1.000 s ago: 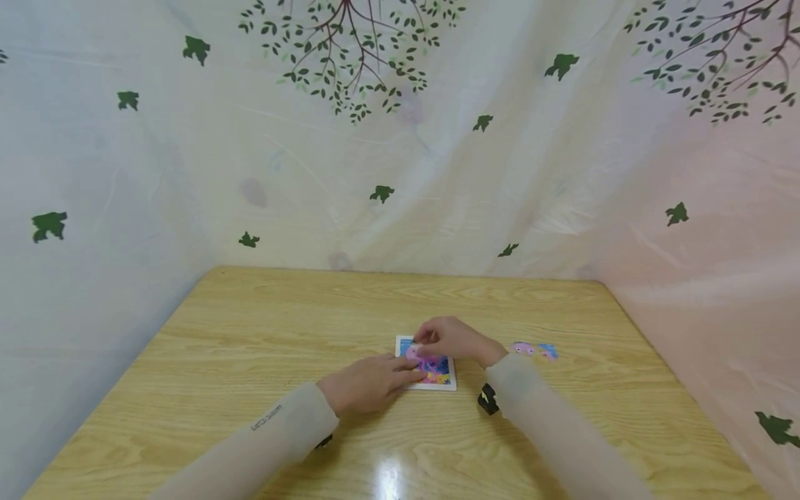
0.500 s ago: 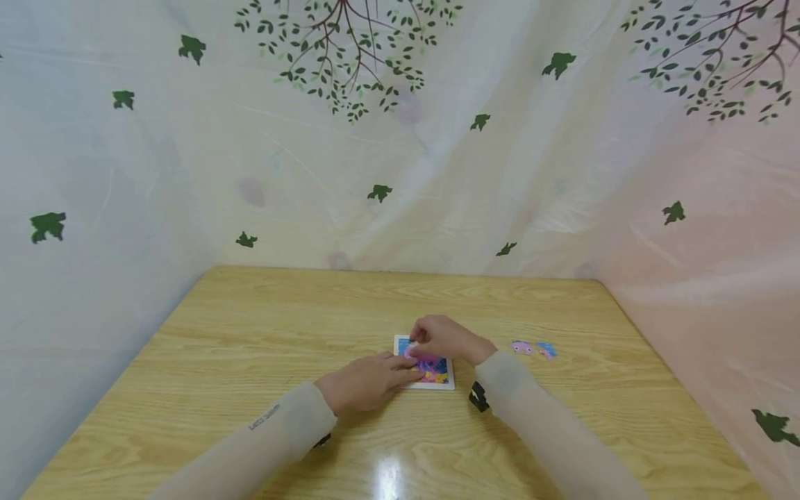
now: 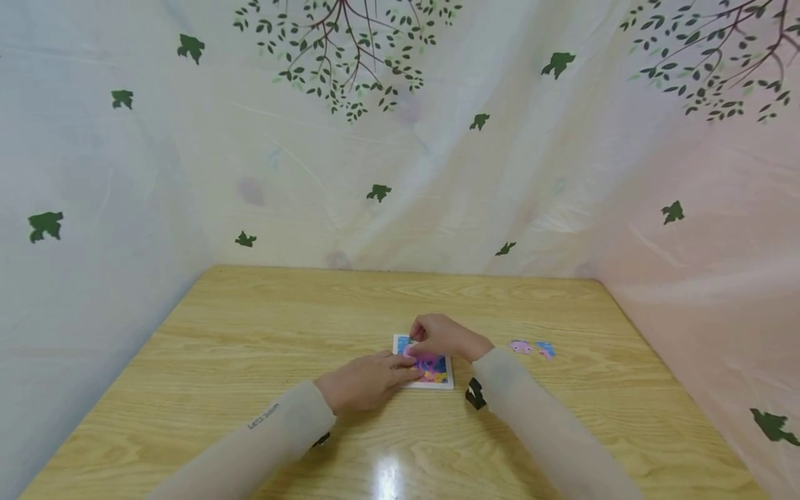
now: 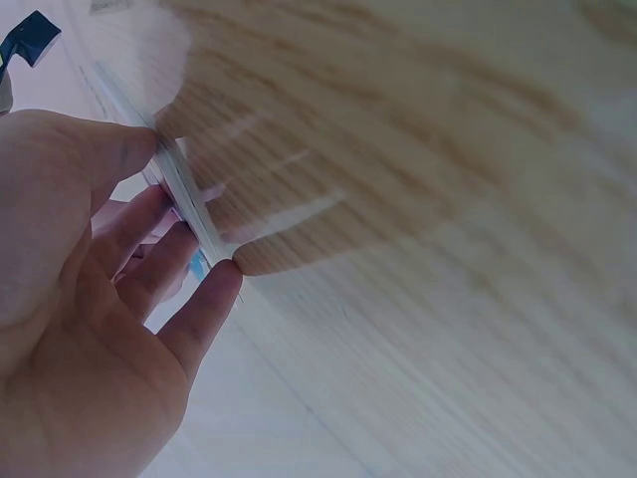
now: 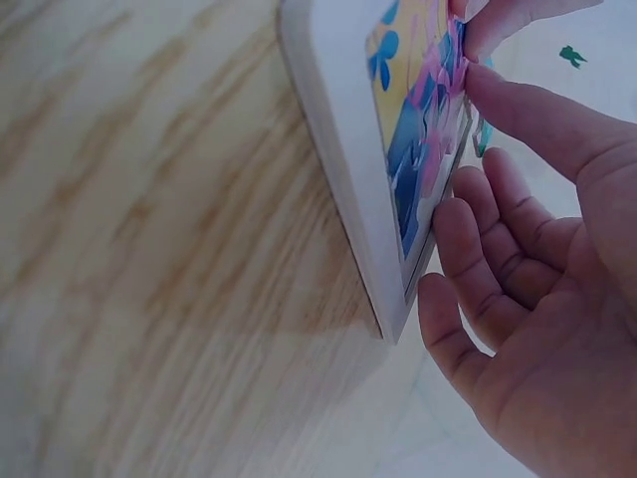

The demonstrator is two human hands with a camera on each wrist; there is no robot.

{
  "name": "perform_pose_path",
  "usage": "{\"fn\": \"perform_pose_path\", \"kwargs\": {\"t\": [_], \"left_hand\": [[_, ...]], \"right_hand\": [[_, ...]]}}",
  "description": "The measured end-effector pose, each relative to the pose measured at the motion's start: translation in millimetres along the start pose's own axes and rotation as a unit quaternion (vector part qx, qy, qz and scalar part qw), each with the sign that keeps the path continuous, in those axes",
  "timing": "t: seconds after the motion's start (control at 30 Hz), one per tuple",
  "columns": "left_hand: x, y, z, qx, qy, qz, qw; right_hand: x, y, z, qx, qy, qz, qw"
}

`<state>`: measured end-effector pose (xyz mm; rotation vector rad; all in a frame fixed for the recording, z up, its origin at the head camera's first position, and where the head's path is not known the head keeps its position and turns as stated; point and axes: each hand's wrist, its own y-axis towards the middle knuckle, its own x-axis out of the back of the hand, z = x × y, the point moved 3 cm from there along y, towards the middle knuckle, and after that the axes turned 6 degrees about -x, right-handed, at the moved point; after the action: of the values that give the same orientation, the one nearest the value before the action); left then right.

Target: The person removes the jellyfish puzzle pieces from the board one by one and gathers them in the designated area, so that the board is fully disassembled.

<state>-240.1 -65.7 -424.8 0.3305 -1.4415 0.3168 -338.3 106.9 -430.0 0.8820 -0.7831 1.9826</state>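
A small jigsaw puzzle in a white frame (image 3: 450, 380) lies mid-table, showing a pink, blue and yellow picture. My left hand (image 3: 361, 383) rests on its left side with fingers stretched over the picture. In the left wrist view, the thumb touches the edge of the white frame (image 4: 194, 199). Over the upper left of the picture, my right hand (image 3: 446, 338) pinches a puzzle piece (image 5: 482, 134) between thumb and fingers; most of the piece is hidden. The right wrist view shows the other fingers loosely curled beside the frame (image 5: 338, 129).
Two loose puzzle pieces lie right of the right hand: a pink one with eyes (image 3: 521, 346) and a blue and pink one (image 3: 546, 349). The wooden table (image 3: 300, 305) is bordered by a hanging cloth (image 3: 300, 173) with printed leaves.
My right hand has shifted slightly left over the picture, still pinching the piece. My left hand stays resting on the puzzle. The two loose pieces have not been moved.
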Motion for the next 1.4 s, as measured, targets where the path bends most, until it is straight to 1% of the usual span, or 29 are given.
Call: {"fn": "perform_pose_path", "kwargs": {"t": [0.17, 0.27, 0.43, 0.53, 0.67, 0.8, 1.0, 1.1, 1.23, 1.4], "left_hand": [[0.2, -0.3, 0.9, 0.008, -0.017, -0.004, 0.9998], [1.3, 0.2, 0.5, 0.007, -0.022, -0.01, 0.9997], [1.1, 0.3, 0.4, 0.014, -0.041, -0.01, 0.999], [0.0, -0.1, 0.9, 0.02, -0.043, -0.006, 0.9988], [-0.5, 0.2, 1.8, 0.024, -0.047, -0.005, 0.9986], [-0.6, 0.0, 2.6, 0.034, -0.066, 0.0, 0.9972], [-1.3, 0.7, 0.9, 0.03, -0.076, -0.008, 0.9966], [-1.3, 0.9, -0.4, 0.033, -0.078, -0.008, 0.9964], [-2.3, 0.7, -1.1, 0.039, -0.085, -0.005, 0.9956], [-2.4, 1.2, -0.7, 0.042, -0.073, -0.008, 0.9964]], "right_hand": [[0.7, 0.2, 1.1, 0.007, 0.013, 0.001, 1.0], [1.2, 1.6, 0.2, 0.019, 0.021, 0.001, 1.0], [3.8, 2.4, 0.0, 0.056, 0.033, -0.005, 0.998], [5.9, 0.8, 0.6, 0.075, 0.041, 0.001, 0.996], [10.9, -3.0, -3.2, 0.087, 0.031, -0.001, 0.996], [16.9, -9.3, -13.2, 0.088, 0.023, -0.012, 0.996], [26.0, -23.6, -37.7, 0.083, 0.037, -0.013, 0.996], [31.4, -30.8, -52.1, 0.072, 0.034, -0.022, 0.997], [39.3, -41.6, -71.0, 0.035, 0.045, -0.026, 0.998], [50.6, -54.9, -89.1, 0.001, 0.061, -0.029, 0.998]]}}
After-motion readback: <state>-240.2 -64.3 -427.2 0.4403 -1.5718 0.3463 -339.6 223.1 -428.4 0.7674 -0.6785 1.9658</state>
